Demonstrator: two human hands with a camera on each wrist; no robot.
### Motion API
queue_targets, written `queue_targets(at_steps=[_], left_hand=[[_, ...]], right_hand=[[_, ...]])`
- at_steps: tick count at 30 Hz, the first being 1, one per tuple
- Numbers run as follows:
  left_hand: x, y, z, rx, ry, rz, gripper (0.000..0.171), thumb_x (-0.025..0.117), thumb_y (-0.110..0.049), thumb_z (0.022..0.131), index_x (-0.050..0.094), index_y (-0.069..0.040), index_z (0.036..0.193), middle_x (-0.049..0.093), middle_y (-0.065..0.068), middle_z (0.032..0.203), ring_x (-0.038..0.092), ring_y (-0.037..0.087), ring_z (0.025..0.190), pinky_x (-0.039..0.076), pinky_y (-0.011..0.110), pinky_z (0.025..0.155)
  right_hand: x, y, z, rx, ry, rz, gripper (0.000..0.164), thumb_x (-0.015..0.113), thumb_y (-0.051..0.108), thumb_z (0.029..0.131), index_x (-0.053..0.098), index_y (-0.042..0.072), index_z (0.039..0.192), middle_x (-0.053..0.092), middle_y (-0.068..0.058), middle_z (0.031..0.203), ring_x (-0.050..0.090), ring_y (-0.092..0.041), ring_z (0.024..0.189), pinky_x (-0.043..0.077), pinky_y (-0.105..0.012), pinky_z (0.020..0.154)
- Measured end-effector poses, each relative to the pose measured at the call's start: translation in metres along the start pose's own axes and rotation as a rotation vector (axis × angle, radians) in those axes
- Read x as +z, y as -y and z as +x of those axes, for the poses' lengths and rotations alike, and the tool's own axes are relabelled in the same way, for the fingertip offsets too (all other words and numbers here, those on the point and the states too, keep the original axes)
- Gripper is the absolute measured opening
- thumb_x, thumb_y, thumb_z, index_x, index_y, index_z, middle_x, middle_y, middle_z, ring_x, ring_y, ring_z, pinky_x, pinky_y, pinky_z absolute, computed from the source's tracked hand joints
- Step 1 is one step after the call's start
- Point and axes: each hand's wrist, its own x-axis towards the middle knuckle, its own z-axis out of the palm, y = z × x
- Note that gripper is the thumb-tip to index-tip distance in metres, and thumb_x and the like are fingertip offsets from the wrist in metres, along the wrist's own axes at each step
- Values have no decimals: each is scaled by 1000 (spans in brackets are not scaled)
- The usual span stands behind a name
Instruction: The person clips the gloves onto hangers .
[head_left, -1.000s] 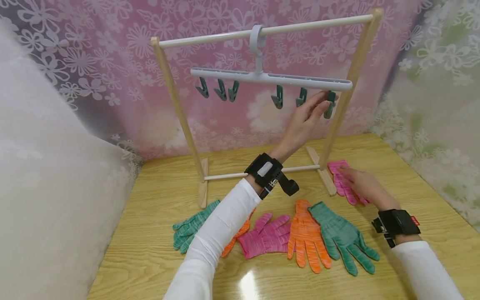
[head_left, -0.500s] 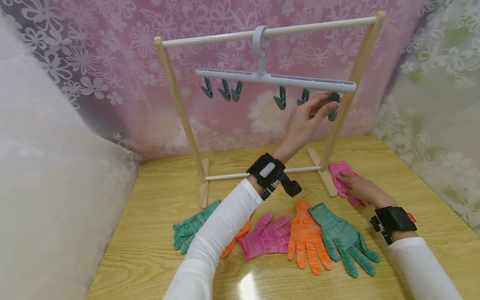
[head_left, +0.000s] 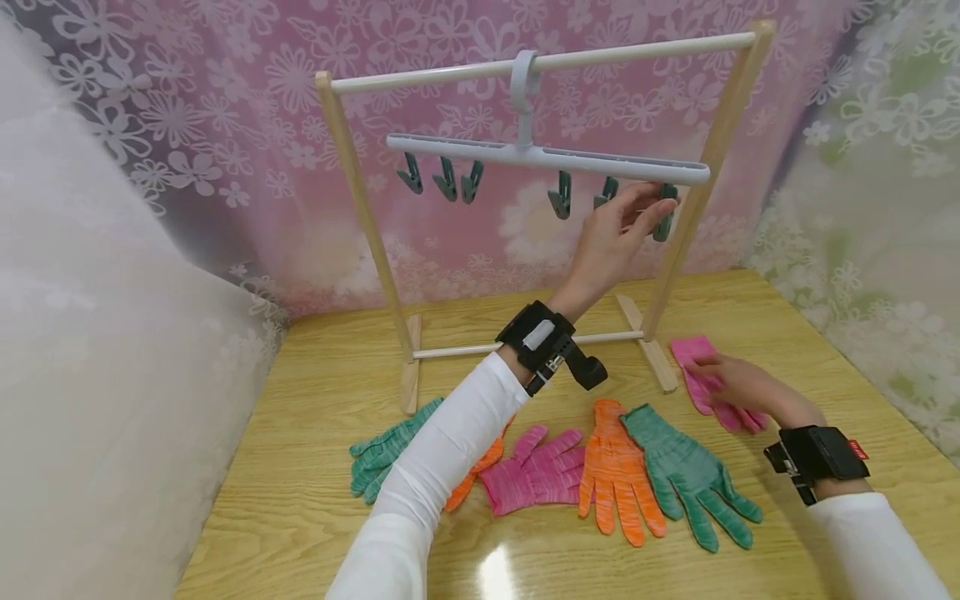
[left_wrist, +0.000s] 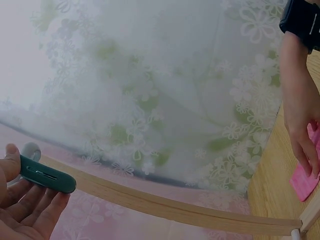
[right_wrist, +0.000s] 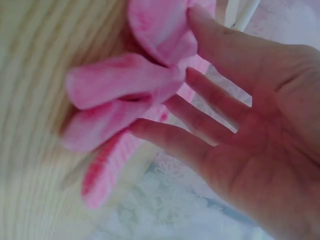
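Note:
High at the right end of a grey clip hanger [head_left: 615, 164], my left hand [head_left: 603, 242] pinches a dark green clothespin [head_left: 664, 218] between thumb and fingers. The left wrist view shows the clothespin's flat side [left_wrist: 50, 174] lying across several fingertips, thumb at its near end. Down on the table's right side, my right hand [head_left: 757, 390] pinches a pink glove [head_left: 692, 350]. In the right wrist view its thumb is on one side of the glove's fabric [right_wrist: 160, 30] and the fingertips reach behind it. The glove's fingers lie close over the wood.
The hanger hooks over the top rod [head_left: 645, 52] of a wooden stand [head_left: 360, 200]. More clothespins [head_left: 560, 198] dangle from it. Along the front lie a green glove [head_left: 686, 458], an orange glove [head_left: 615, 467] and another pink glove [head_left: 532, 475]. The left sleeve [head_left: 442, 467] partly covers further gloves.
My right hand has moved right and nearer, drawing the pink glove away from the stand's foot. My left hand stays on the same clothespin, which shifts only slightly.

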Motion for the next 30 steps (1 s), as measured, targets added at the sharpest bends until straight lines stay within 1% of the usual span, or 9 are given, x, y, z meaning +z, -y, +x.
queue_targets(at_steps=[5,10,12,15,18,21,25,28,30], left_hand=[[2,8,5,-10,13,10,37,52,-26,93,54,-11,127,63,4,121,50,-7,103,41,11,94],[0,8,4,-5,14,20,36,51,-26,94,54,-10,126,63,5,120,50,-7,103,42,11,93],[-1,8,4,-8,13,23,36,51,-26,94,54,-11,126,64,5,120,51,-7,102,42,11,92],[0,7,5,-13,21,30,35,51,-26,94,54,-12,125,64,4,119,52,-6,101,42,11,91],[1,6,6,-29,39,35,35,52,-27,94,53,-13,126,63,2,119,52,-6,100,43,10,90],[2,6,6,-39,46,44,36,52,-28,93,53,-13,126,63,2,119,53,-6,99,43,10,89],[1,6,4,-35,26,58,35,52,-27,93,54,-12,126,63,3,119,53,-5,99,44,11,88],[-1,8,3,-33,16,62,35,52,-27,93,54,-12,125,64,3,119,53,-5,99,43,11,89],[-3,9,2,-35,14,61,35,52,-27,93,54,-12,125,64,3,119,53,-5,100,43,10,90]], right_hand=[[-3,7,-12,7,20,-4,47,68,6,79,56,-9,121,53,-34,117,58,-41,89,52,-55,75],[-5,16,-16,74,63,39,51,71,13,76,57,-6,121,53,-33,118,54,-47,97,49,-59,78],[-7,17,-15,96,70,52,47,70,10,77,59,-5,120,53,-34,116,52,-48,98,49,-60,77],[-11,17,-13,141,38,77,40,65,8,81,59,-5,119,53,-35,115,51,-50,99,49,-61,77],[-15,13,-11,213,-36,100,40,59,8,85,55,-7,122,50,-39,116,51,-51,96,49,-61,74],[-18,5,-8,277,-81,49,46,58,15,88,49,-13,124,49,-42,112,50,-52,94,48,-62,73],[-18,-5,-3,337,-28,10,52,57,19,88,45,-20,120,50,-44,110,43,-56,100,43,-66,80],[-17,-9,1,379,33,39,59,60,24,86,43,-22,119,47,-45,114,39,-58,103,41,-68,83],[-15,-12,5,392,46,63,60,62,25,84,44,-21,118,49,-44,112,42,-57,102,42,-67,81]])
